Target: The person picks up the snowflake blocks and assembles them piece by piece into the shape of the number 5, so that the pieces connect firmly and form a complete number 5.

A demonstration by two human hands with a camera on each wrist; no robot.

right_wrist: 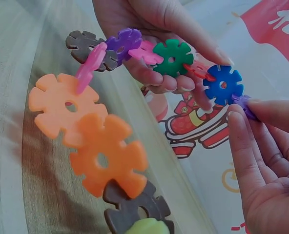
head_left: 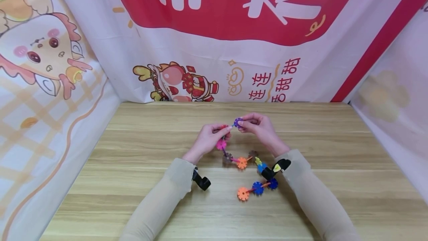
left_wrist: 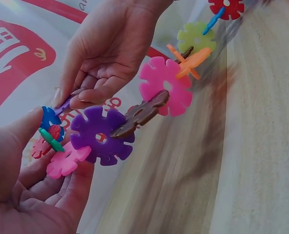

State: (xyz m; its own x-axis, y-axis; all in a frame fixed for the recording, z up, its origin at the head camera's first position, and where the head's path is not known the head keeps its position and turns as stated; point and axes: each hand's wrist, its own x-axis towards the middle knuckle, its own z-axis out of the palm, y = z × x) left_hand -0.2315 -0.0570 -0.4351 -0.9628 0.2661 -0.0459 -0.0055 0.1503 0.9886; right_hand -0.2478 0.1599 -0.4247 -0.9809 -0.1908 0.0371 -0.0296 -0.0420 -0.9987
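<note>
My left hand [head_left: 210, 137] holds the upper end of a chain of notched plastic discs. Its thumb and fingers pinch a blue disc [right_wrist: 223, 85]; a red disc [right_wrist: 200, 71], a green disc [right_wrist: 173, 57] and a pink disc [right_wrist: 145, 52] run along its fingers. Opposite it, my right hand [head_left: 260, 127] pinches a purple disc [right_wrist: 245, 106] between thumb and fingertips, right at the blue disc's edge. In the left wrist view, another purple disc [left_wrist: 101, 136] and a brown disc [left_wrist: 142, 114] hang beyond the left fingers.
The chain curves down over the wooden table [head_left: 150, 140], past an orange disc [head_left: 242, 163] and under the right wrist. Its near end is an orange disc [head_left: 243, 194] beside a blue disc [head_left: 258, 188]. Black wrist cameras [head_left: 201, 180] hang below both sleeves. A printed cloth [head_left: 207, 58] stands behind.
</note>
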